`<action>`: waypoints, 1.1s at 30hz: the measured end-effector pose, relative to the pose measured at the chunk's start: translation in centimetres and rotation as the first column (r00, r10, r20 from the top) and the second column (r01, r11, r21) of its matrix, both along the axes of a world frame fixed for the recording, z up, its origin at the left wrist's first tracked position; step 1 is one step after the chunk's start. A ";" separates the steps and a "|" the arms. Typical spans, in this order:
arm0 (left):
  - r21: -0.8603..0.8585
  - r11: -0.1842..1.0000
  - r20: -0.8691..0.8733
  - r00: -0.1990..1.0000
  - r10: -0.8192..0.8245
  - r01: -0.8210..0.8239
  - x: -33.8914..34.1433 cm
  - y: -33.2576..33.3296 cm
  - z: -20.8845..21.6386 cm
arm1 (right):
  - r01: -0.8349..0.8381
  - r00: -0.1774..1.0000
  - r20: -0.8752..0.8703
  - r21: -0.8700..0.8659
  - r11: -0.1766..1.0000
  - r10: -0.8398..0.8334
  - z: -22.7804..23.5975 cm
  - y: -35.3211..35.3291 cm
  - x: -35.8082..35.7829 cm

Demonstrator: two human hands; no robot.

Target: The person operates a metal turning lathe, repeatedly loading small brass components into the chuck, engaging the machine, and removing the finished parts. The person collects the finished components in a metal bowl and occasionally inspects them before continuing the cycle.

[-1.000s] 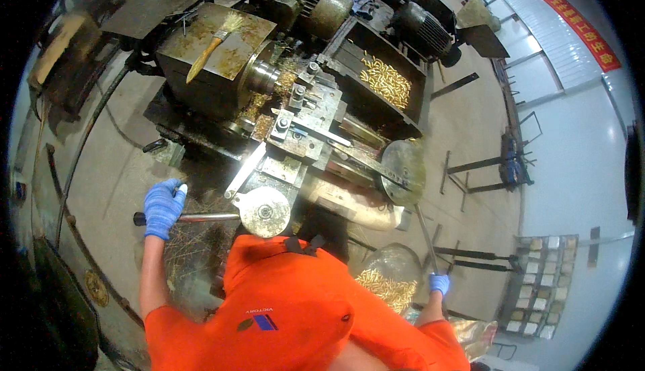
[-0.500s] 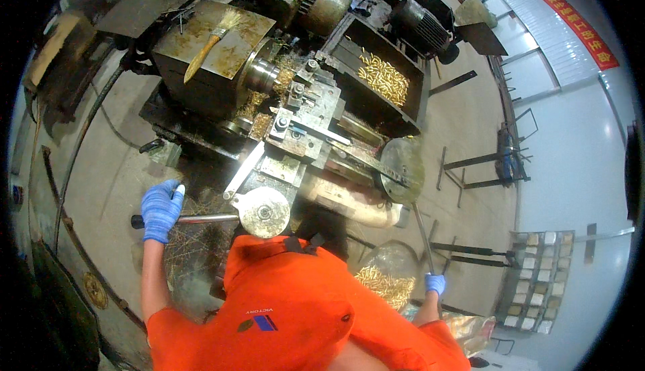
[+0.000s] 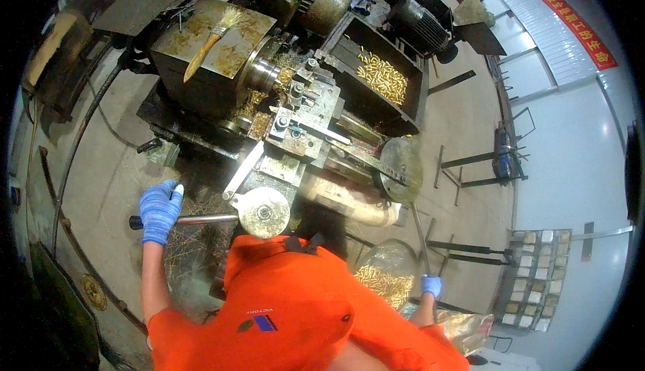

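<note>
My left hand (image 3: 160, 214), in a blue knitted glove, is wrapped round the lever (image 3: 209, 219) with a black end knob. That lever joins a round metal hub (image 3: 263, 214) at the front of a small lathe (image 3: 306, 119). At the lower right, my right hand (image 3: 431, 285), also in a blue glove, is closed round the lower end of a long thin lever (image 3: 420, 236). This lever runs up toward a round grey plate (image 3: 402, 168). The lathe's spindle chuck (image 3: 263, 74) and tool slide lie ahead of me, with brass-coloured chips around them.
A wooden-handled brush (image 3: 207, 50) lies on the oily headstock cover. Several small brass pieces (image 3: 381, 78) fill part of a dark metal tray (image 3: 418, 112). More brass pieces (image 3: 384, 283) are heaped by my right forearm. Electric motors (image 3: 326, 9) stand behind.
My right hand and the lower end of its lever have shifted slightly to the left. My left hand keeps its grip in nearly the same place.
</note>
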State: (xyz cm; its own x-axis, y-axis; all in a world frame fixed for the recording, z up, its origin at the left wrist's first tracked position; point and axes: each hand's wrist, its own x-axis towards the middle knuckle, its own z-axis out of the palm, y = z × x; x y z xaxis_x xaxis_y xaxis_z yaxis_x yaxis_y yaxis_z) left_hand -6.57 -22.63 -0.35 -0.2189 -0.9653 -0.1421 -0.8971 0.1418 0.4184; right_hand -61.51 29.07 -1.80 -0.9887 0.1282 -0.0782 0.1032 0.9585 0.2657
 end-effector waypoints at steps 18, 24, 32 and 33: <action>-0.027 1.000 0.067 0.998 -0.007 0.009 -0.2 -0.1 0.5 | -0.092 0.996 -0.008 -0.036 0.995 0.091 -1.1 1.5 1.9; -0.037 0.999 0.081 0.997 -0.006 0.009 -0.1 0.0 0.9 | -0.014 1.000 -0.010 -0.030 0.999 0.014 -0.6 0.7 3.3; -0.087 0.996 0.044 0.999 -0.017 0.020 0.1 0.2 0.4 | 0.043 0.999 0.021 -0.071 0.997 -0.041 0.1 0.3 4.4; -0.109 0.994 0.049 0.999 -0.024 0.029 0.1 0.3 0.4 | 0.055 0.998 0.016 -0.061 0.997 -0.054 0.5 -0.3 4.7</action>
State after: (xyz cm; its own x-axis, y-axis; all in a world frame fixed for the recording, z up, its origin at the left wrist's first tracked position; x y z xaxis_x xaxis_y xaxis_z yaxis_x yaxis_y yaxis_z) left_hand -6.44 -22.29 0.06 -0.2398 -0.9697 -0.0464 -0.9109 0.2082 0.3562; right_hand -56.80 28.73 -1.31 -0.9791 0.1763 -0.1016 0.1523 0.9661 0.2085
